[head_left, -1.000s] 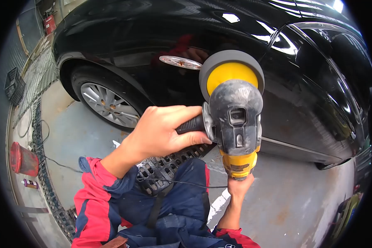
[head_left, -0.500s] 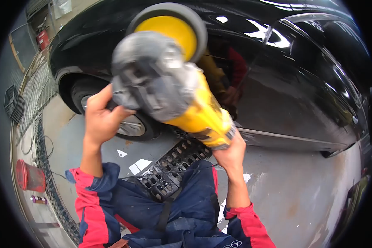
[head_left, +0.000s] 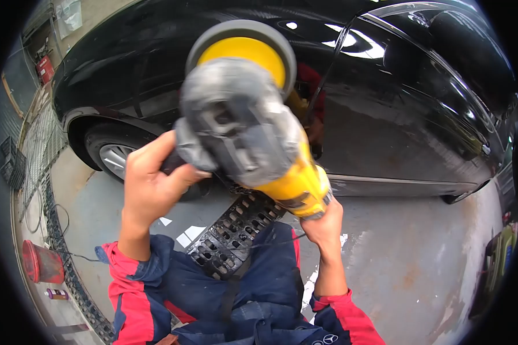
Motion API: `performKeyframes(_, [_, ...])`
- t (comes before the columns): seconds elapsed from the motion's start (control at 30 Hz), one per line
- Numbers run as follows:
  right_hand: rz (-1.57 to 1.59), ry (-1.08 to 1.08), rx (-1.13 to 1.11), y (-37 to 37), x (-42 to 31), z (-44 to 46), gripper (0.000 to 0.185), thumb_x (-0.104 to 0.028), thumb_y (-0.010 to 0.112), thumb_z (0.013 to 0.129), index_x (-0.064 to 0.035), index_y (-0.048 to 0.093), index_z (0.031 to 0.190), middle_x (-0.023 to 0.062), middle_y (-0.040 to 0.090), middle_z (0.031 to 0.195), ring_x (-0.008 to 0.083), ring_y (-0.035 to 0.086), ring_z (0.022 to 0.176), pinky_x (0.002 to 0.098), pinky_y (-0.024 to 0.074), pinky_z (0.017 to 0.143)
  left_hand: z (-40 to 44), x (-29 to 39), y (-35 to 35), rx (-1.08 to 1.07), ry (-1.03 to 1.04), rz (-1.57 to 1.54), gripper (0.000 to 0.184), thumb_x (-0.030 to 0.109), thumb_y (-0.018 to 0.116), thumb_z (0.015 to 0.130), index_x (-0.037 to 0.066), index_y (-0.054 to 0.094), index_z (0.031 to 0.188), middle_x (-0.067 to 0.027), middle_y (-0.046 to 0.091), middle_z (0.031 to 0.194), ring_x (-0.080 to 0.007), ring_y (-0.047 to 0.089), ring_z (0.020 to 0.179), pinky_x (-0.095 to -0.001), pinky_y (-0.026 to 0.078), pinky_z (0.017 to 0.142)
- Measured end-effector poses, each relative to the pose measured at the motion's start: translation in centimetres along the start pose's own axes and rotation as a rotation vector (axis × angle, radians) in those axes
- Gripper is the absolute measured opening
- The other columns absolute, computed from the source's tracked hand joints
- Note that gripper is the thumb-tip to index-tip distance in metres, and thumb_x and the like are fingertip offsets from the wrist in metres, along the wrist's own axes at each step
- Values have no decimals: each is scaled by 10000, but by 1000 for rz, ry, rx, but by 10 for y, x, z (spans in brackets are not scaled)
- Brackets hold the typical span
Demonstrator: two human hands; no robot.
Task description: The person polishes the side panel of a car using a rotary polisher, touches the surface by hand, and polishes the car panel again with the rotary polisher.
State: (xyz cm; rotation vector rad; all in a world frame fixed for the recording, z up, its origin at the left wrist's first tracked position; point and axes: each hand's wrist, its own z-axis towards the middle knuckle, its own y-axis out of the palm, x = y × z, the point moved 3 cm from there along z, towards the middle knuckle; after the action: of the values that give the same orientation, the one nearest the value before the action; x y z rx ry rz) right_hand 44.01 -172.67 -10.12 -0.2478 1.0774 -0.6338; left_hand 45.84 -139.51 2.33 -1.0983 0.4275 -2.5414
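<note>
Both my hands hold a yellow and black power polisher (head_left: 242, 121), its head slightly blurred. Its round pad (head_left: 289, 57), with a dark rim and yellow backing, is up at the glossy black side panel of a car (head_left: 138, 63). Whether the pad's face touches the paint is hidden. My left hand (head_left: 155, 178) is closed on the grip at the left side of the tool's head, thumb toward me. My right hand (head_left: 325, 224) wraps round the rear end of the yellow body. The panel mirrors the tool and a red sleeve.
The car's front wheel (head_left: 114, 158) stands left of the tool. A black perforated plastic step or mat (head_left: 227, 241) lies by my legs. At the left are a red bucket (head_left: 43, 261), a small spray can (head_left: 56, 294), a dark crate (head_left: 11, 164) and a cable (head_left: 69, 221).
The polisher has moved right along the car's side, toward the door seam, with both hands still on it. My view has shifted a little, so the car sits further left.
</note>
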Motion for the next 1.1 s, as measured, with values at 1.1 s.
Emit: performKeyframes(1.1, [80,248,-45,-13,87,-56,334,-61,851,807,-18,788,1132,159,833,1055,270,817,1033,367,600,897,5,49,71,-146,77,208,613,499,915,823,67,779,1236,-135,800,980,-350,782,841,-410,610,705])
